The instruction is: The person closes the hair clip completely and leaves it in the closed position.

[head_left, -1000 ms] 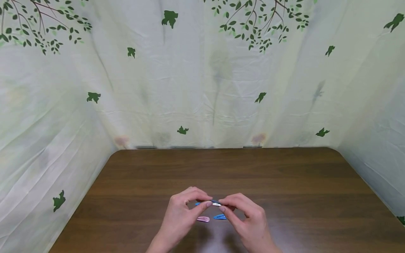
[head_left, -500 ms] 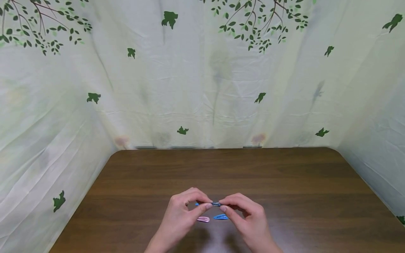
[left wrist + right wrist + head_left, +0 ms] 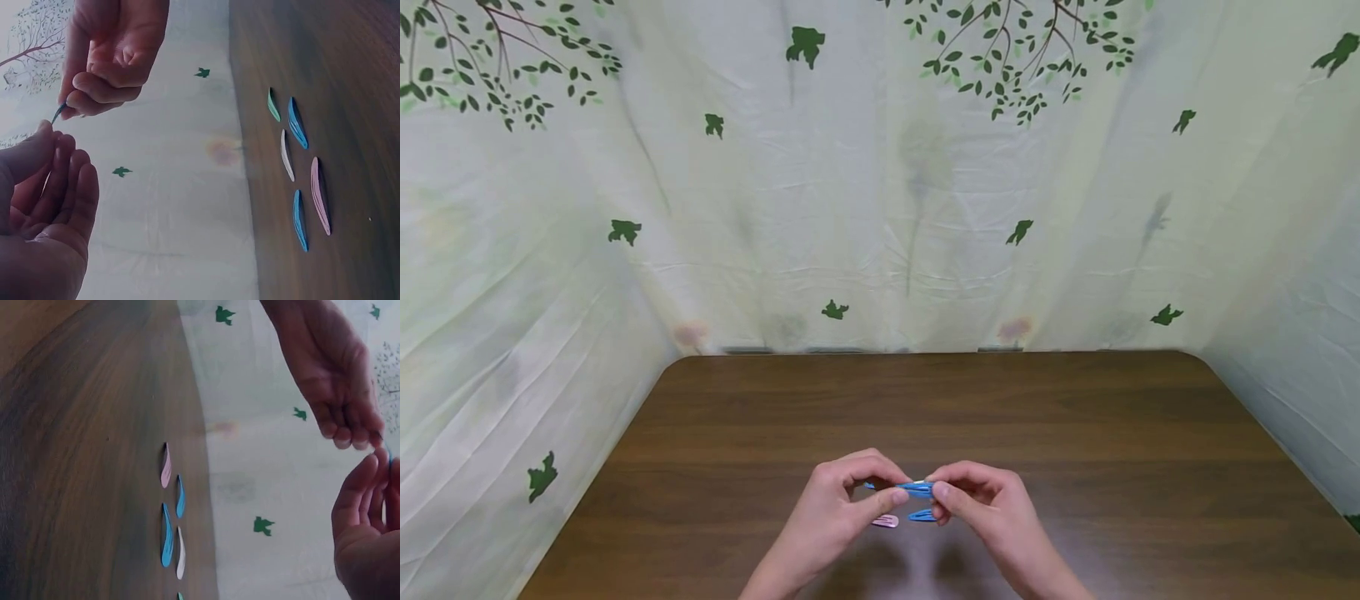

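Note:
In the head view a blue snap hair clip [image 3: 916, 489] is held above the table between both hands. My left hand [image 3: 842, 512] pinches its left end between thumb and fingers. On the other end, the thumb and fingers of my right hand [image 3: 996, 512] grip it. The left wrist view shows the same clip [image 3: 58, 114] as a thin strip between the two hands. Below lie a pink hair clip [image 3: 320, 197], a blue hair clip [image 3: 297, 123], another blue hair clip [image 3: 300, 220], a white hair clip [image 3: 287, 155] and a green hair clip [image 3: 273, 105].
The clips lie in two rough rows on a brown wooden table [image 3: 925, 408]. A pale cloth [image 3: 850, 192] printed with leaves and birds hangs behind the table and along its sides.
The held clip has turned from a dark, narrow edge to show its blue face. My right thumb has moved further over its end, and the right hand's fingers are more curled.

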{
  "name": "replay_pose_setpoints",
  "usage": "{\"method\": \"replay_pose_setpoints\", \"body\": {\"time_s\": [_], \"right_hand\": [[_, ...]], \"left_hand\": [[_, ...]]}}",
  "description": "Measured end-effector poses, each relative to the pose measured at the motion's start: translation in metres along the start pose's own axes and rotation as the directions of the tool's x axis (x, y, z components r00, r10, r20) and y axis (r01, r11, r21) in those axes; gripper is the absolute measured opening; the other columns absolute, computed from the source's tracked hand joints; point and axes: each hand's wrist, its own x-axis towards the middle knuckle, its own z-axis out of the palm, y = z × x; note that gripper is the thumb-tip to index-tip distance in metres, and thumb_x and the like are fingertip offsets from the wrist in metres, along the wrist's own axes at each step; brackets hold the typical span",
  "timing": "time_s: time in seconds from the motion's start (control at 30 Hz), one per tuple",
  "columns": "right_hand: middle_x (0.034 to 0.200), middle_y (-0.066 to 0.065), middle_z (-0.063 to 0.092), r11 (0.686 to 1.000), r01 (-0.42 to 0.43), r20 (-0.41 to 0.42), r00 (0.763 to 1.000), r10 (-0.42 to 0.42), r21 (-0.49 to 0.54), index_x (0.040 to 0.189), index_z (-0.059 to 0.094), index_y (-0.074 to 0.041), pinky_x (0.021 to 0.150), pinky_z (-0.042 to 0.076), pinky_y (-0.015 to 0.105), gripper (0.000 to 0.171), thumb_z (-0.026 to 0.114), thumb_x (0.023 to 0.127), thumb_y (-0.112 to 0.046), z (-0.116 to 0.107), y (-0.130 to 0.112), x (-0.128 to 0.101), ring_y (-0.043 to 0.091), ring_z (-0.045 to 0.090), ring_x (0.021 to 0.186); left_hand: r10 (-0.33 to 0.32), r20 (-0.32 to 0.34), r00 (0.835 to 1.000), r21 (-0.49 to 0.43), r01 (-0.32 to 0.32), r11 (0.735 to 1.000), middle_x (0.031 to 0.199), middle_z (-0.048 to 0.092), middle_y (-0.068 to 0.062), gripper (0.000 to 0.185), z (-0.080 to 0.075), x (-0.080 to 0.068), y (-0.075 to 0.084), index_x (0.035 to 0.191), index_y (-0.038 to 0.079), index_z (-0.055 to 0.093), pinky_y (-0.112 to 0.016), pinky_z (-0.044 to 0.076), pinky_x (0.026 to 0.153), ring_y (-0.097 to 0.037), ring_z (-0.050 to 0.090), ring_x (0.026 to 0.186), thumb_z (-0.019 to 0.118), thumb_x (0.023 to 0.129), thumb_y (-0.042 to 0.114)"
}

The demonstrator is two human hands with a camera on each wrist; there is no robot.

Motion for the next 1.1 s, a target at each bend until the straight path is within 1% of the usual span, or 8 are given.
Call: {"method": "replay_pose_setpoints", "body": {"time_s": [0.1,0.27,0.4,0.53,0.63,0.8,0.93,1.1], "right_hand": [[0.083,0.009,0.066,0.995,-0.071,-0.005,0.997,0.072,0.074,0.11,0.064,0.009,0.078,0.055,0.03,0.022,0.062,0.097,-0.008,0.0,0.0,0.001,0.017,0.062,0.076],[0.084,0.01,0.066,0.989,-0.083,0.036,0.996,0.08,0.122,0.113,0.062,0.01,0.076,0.053,0.028,0.022,0.06,0.097,-0.006,0.0,0.001,0.001,0.017,0.062,0.075],[0.088,0.017,0.066,0.998,-0.051,-0.004,0.999,0.051,0.03,0.113,0.062,0.011,0.075,0.055,0.032,0.026,0.066,0.094,-0.006,0.0,-0.001,0.0,0.019,0.064,0.074],[0.094,0.018,0.067,0.992,0.014,-0.032,0.999,-0.018,-0.128,0.111,0.067,0.002,0.075,0.056,0.034,0.026,0.073,0.088,-0.007,-0.002,-0.003,-0.001,0.024,0.066,0.078],[0.093,0.01,0.069,0.966,0.089,-0.017,0.995,-0.096,-0.244,0.11,0.07,-0.008,0.073,0.056,0.033,0.022,0.074,0.088,-0.009,-0.003,-0.004,-0.003,0.025,0.066,0.082],[0.092,-0.002,0.07,0.883,0.168,0.008,0.983,-0.183,-0.438,0.108,0.071,-0.02,0.069,0.055,0.031,0.019,0.074,0.089,-0.017,-0.004,-0.007,-0.003,0.018,0.067,0.079],[0.095,-0.006,0.07,0.843,0.164,0.012,0.983,-0.184,-0.512,0.105,0.072,-0.025,0.068,0.055,0.03,0.017,0.075,0.088,-0.025,-0.009,-0.008,-0.003,0.014,0.066,0.078],[0.098,-0.008,0.068,0.8,0.214,0.038,0.972,-0.234,-0.56,0.104,0.073,-0.026,0.067,0.053,0.028,0.017,0.076,0.087,-0.021,-0.016,-0.007,0.0,0.012,0.063,0.078]], "left_hand": [[-0.018,-0.038,0.999,0.035,0.019,0.999,0.093,0.067,-0.005,0.008,0.001,-0.001,0.002,0.095,0.015,0.075,-0.037,0.059,0.065,-0.019,0.062,0.087,0.075,0.087,0.011],[0.01,-0.067,0.998,0.097,-0.004,0.995,0.092,0.067,-0.005,0.009,0.001,-0.001,0.003,0.093,0.014,0.075,-0.035,0.059,0.064,-0.019,0.061,0.087,0.076,0.086,0.008],[0.034,-0.063,0.997,0.091,-0.028,0.995,0.092,0.067,-0.001,0.007,0.001,-0.001,0.002,0.094,0.016,0.075,-0.035,0.059,0.063,-0.018,0.061,0.087,0.076,0.087,0.015],[0.033,-0.056,0.998,0.065,-0.029,0.997,0.092,0.067,0.0,0.007,0.002,-0.001,-0.001,0.094,0.018,0.075,-0.036,0.058,0.061,-0.019,0.062,0.087,0.075,0.088,0.02],[0.043,-0.066,0.997,0.088,-0.037,0.995,0.092,0.067,0.001,0.007,0.002,-0.001,-0.003,0.094,0.018,0.075,-0.034,0.058,0.062,-0.018,0.062,0.086,0.076,0.087,0.019],[0.074,-0.078,0.994,0.127,-0.064,0.99,0.092,0.066,0.003,0.007,0.006,-0.001,-0.006,0.094,0.017,0.075,-0.033,0.058,0.059,-0.017,0.062,0.085,0.076,0.087,0.018],[0.139,-0.069,0.988,0.183,-0.124,0.975,0.091,0.066,0.005,0.008,0.01,0.0,-0.01,0.094,0.015,0.075,-0.031,0.057,0.056,-0.014,0.062,0.085,0.074,0.088,0.019],[0.152,-0.059,0.987,0.199,-0.138,0.97,0.092,0.066,0.006,0.009,0.012,0.002,-0.014,0.096,0.015,0.075,-0.029,0.057,0.055,-0.013,0.062,0.083,0.073,0.089,0.02]]}}
